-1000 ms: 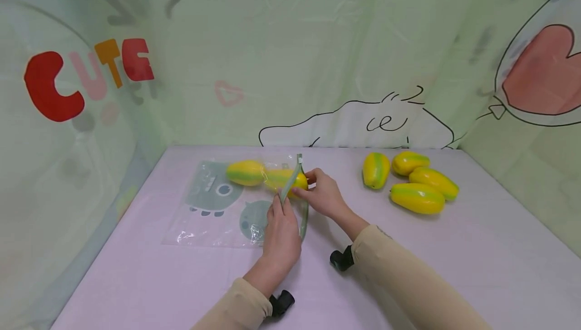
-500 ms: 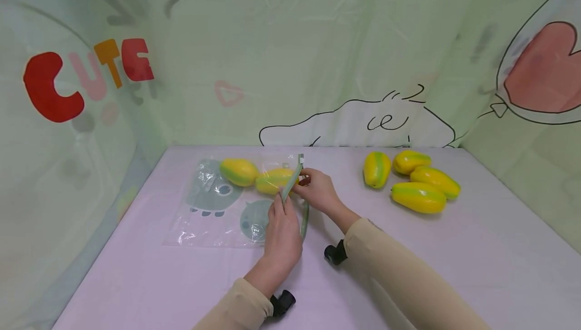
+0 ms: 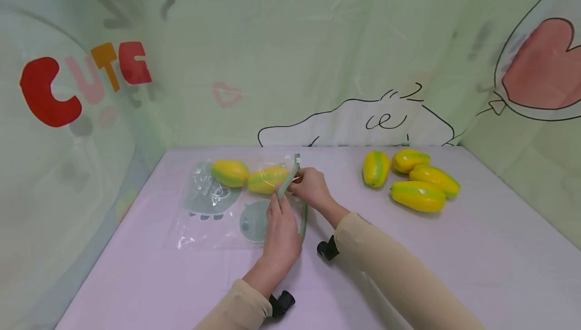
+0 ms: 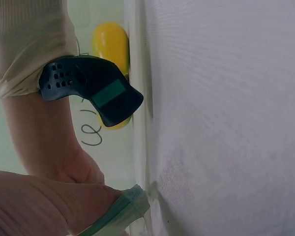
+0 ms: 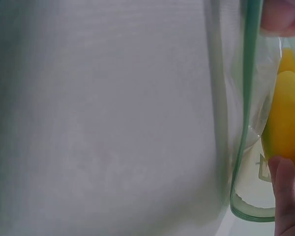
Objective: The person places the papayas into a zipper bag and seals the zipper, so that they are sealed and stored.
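A clear zipper bag (image 3: 204, 234) with a green zip edge and grey-green cartoon prints lies on the table. My left hand (image 3: 281, 229) pinches the raised upper edge of its mouth; in the left wrist view, the left hand (image 4: 44, 201) is beside the green zip edge (image 4: 115, 211). Inside the bag, a papaya (image 3: 230, 173) lies farther in, with a second papaya (image 3: 267, 179) nearer the mouth. My right hand (image 3: 314, 187) is at the mouth, fingertips partly hidden behind the zip edge. The right wrist view shows straight fingers (image 5: 284, 191) touching the nearer papaya (image 5: 287, 118).
Several more papayas (image 3: 417, 196) lie together at the back right of the table (image 3: 454, 269). A printed curtain (image 3: 317, 57) stands behind. Black wrist cameras (image 3: 282, 304) hang beneath both cuffs.
My right hand has moved left into the bag's mouth. Both papayas inside have slid left, deeper into the bag. The left hand has stayed at the zip edge.
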The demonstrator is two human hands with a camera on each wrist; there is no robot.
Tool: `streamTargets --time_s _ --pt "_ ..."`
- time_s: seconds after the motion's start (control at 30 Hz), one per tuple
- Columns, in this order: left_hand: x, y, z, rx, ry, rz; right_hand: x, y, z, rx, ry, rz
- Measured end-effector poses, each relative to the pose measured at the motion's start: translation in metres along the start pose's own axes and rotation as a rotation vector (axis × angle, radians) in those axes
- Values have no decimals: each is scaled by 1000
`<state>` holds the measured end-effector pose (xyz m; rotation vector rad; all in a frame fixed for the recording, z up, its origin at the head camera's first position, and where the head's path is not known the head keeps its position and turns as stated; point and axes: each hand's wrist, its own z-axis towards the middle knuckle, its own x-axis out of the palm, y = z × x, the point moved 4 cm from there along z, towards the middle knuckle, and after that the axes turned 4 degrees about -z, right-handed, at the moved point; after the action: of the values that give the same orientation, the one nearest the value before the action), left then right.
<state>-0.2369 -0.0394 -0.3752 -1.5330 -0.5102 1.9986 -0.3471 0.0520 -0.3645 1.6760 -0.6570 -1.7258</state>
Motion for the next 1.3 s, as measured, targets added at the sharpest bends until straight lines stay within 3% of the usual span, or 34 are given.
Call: streamTargets --time_s 0.1,0.27,0.4,0.67,0.8,0.97,1.3 --pt "0 0 0 -1 5 1 1 0 0 -22 39 12" --pt "-3 0 1 -1 10 -16 0 -3 -3 -75 176 17" --pt "-3 1 1 -11 19 -55 -5 -8 -7 -71 263 52" --pt "-4 2 0 -22 17 -109 -32 -17 -23 -69 319 114" --pt "-5 3 2 -40 27 -145 -60 -29 -29 -95 268 159" --pt "-6 3 1 -32 21 -158 -109 -56 -43 -65 132 158" --pt "-5 4 1 -19 9 -149 -210 -133 -89 74 -199 -97"
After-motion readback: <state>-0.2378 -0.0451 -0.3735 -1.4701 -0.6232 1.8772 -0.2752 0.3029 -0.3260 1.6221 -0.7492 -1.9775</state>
